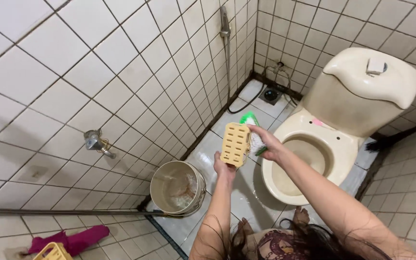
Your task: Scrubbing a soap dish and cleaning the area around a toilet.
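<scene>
1. The left hand (224, 166), at center frame, is gripping a yellow slotted holder (236, 144) by its lower edge, keeping it upright above the floor (246, 192).
2. The right hand (269, 143), just right of the holder, is closing around the handle of a green brush (252, 126); white bristles are showing beside the holder, touching or nearly touching it. I cannot tell whether the brush is sitting inside the holder or just behind it.
3. Both things are hovering in front of the cream toilet (343, 110), right of center. Its seat and lid are missing; the bowl rim is showing brown staining, so scrubbing is looking unfinished or not yet begun.
4. The floor tiles are glistening wet near the bowl.
5. A metal bucket (178, 188), lower center, is standing by the wall under a tap (96, 142); it is holding a shallow layer of water and some brownish residue.
6. A hose sprayer (225, 29) is hanging on the wall at upper center, with a floor drain (270, 94) below it.
7. A pink cloth (71, 240) and another yellow basket (53, 252) are lying at lower left.
</scene>
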